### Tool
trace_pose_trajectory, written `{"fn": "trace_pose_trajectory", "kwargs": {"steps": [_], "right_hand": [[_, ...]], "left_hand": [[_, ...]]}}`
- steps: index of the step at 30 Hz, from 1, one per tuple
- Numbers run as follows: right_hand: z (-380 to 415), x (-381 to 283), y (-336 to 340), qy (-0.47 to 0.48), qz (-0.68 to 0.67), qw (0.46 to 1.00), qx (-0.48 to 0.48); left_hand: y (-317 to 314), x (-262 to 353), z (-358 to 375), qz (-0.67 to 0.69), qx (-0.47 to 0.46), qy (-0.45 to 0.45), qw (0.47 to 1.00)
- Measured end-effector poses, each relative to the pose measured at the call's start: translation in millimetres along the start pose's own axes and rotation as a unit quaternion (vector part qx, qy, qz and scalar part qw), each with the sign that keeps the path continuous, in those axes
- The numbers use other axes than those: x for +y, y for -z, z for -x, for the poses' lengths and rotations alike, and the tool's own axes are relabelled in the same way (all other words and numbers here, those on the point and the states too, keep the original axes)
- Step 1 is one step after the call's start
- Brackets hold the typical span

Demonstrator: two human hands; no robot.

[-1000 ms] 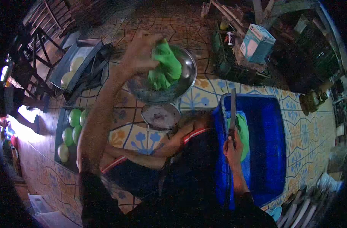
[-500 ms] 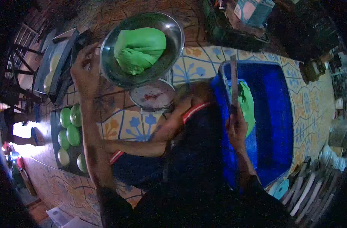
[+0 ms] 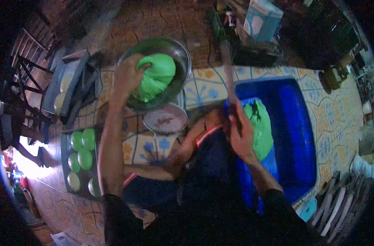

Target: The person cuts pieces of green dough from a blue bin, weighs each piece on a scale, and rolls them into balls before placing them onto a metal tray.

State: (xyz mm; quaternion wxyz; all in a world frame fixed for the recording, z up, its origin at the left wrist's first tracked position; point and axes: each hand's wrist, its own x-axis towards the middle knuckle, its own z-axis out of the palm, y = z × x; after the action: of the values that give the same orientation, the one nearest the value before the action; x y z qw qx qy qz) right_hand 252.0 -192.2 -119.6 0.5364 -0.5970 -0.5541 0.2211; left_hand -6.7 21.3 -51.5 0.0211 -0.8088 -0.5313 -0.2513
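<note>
A lump of bright green dough (image 3: 160, 74) sits in a round metal bowl (image 3: 183, 53), which rests on a scale with a round pale dial (image 3: 166, 119). My left hand (image 3: 129, 78) reaches over the bowl's left rim, its fingers closed on the side of the dough; motion blurs it somewhat. In my right hand (image 3: 242, 137) is a long flat-bladed knife (image 3: 228, 67), held upright with the blade pointing away from me. More green dough (image 3: 262, 133) with a torn, dark-looking end lies on a blue surface inside a blue tub (image 3: 295, 135), just right of my right hand.
On the left, a dark tray (image 3: 66, 162) carries several smooth green dough balls (image 3: 85, 159). Another tray (image 3: 74, 61) with pale dough stands farther back. A carton (image 3: 264, 20) sits at the back right. Sticks of wood (image 3: 334, 209) lie at the lower right, near my legs.
My left hand has gone from outside the bowl's left rim to the dough inside it. My right hand has shifted left with the knife, away from the dough in the tub. The view has tilted.
</note>
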Motion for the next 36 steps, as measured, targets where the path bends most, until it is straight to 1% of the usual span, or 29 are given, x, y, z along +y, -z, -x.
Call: {"fn": "trace_pose_trajectory", "kwargs": {"steps": [1, 2, 3, 5, 7, 9, 10, 11, 12, 15, 16, 17, 18, 19, 20, 22, 23, 24, 25, 27, 28, 29, 30, 31, 32, 33, 34, 35, 36], "right_hand": [[-27, -24, -12, 0.083, 0.019, 0.996, -0.009], [-55, -48, -28, -0.016, -0.077, 0.997, -0.028], [-84, -68, -49, -0.114, -0.172, 0.977, -0.05], [-138, -73, -105, 0.068, -0.085, 0.993, -0.039], [-146, -75, -150, 0.03, 0.022, 0.991, -0.128], [-100, -78, -164, -0.006, -0.043, 0.994, -0.104], [-57, -74, -166, 0.037, -0.055, 0.995, -0.076], [-29, -71, -166, 0.08, -0.066, 0.993, -0.048], [-30, -74, -166, 0.091, -0.064, 0.992, -0.052], [-41, -84, -162, 0.027, -0.134, 0.988, -0.067], [-74, -91, -166, -0.062, -0.181, 0.974, -0.125], [-89, -94, -169, -0.149, -0.228, 0.945, -0.181], [-83, -92, -173, -0.154, -0.231, 0.945, -0.174], [-73, -90, -178, -0.107, -0.232, 0.954, -0.157], [-60, -88, -181, -0.061, -0.232, 0.96, -0.143], [2, -84, -161, -0.065, -0.292, 0.934, -0.193], [21, -84, -145, -0.098, -0.254, 0.913, -0.305], [33, -83, -128, -0.135, -0.214, 0.876, -0.411], [36, -81, -114, -0.144, -0.214, 0.875, -0.409], [42, -77, -86, -0.108, -0.178, 0.906, -0.369], [37, -75, -68, -0.133, -0.216, 0.923, -0.289], [24, -68, -47, -0.159, -0.251, 0.932, -0.207], [7, -38, -21, 0.044, 0.037, 0.991, -0.122], [-8, -83, 3, -0.376, -0.189, 0.902, -0.098], [-7, -63, 22, -0.275, -0.422, 0.853, -0.132], [-1, -36, 45, -0.153, -0.627, 0.749, -0.15], [9, -8, 63, -0.112, -0.457, 0.876, -0.108], [18, 12, 75, -0.065, -0.262, 0.961, -0.066], [31, 13, 85, -0.035, -0.168, 0.985, -0.033]], "left_hand": [[10, 12, 1, 0.039, 0.01, 0.015, 0.999], [20, 22, 0, 0.079, 0.018, 0.03, 0.996], [27, 28, -1, 0.075, 0.029, 0.023, 0.997], [31, 28, -2, 0.09, 0.065, -0.006, 0.994], [17, 16, -10, 0.127, 0.117, -0.008, 0.985], [10, 3, -18, 0.144, 0.172, -0.045, 0.973], [17, 2, -20, 0.14, 0.186, -0.043, 0.972], [23, 5, -19, 0.153, 0.171, 0.008, 0.973], [26, 11, -16, 0.168, 0.153, 0.06, 0.972], [40, 46, -2, 0.21, 0.129, 0.035, 0.969], [-3, 19, -13, 0.164, 0.24, -0.07, 0.954], [4, 21, -16, 0.168, 0.228, -0.076, 0.956], [21, 28, -20, 0.247, 0.184, -0.052, 0.95], [35, 31, -25, 0.323, 0.143, -0.025, 0.935], [41, 28, -31, 0.324, 0.142, -0.025, 0.935], [50, 21, -44, 0.286, 0.244, 0.037, 0.926], [57, 25, -47, 0.287, 0.245, 0.041, 0.925], [64, 36, -49, 0.405, 0.258, 0.074, 0.874], [73, 50, -50, 0.516, 0.266, 0.105, 0.807], [100, 85, -30, 0.504, 0.259, 0.007, 0.824], [105, 104, -8, 0.507, 0.25, 0.015, 0.825], [109, 125, 24, 0.489, 0.193, -0.035, 0.85], [112, 146, 56, 0.469, 0.134, -0.085, 0.869], [109, 161, 78, 0.447, 0.072, -0.134, 0.881], [81, 169, 94, 0.357, -0.03, -0.278, 0.891], [61, 189, 115, 0.31, -0.097, -0.288, 0.901], [45, 204, 136, 0.26, -0.164, -0.3, 0.903], [30, 203, 155, 0.266, -0.173, -0.297, 0.9], [14, 202, 169, 0.279, -0.139, -0.261, 0.914]]}}
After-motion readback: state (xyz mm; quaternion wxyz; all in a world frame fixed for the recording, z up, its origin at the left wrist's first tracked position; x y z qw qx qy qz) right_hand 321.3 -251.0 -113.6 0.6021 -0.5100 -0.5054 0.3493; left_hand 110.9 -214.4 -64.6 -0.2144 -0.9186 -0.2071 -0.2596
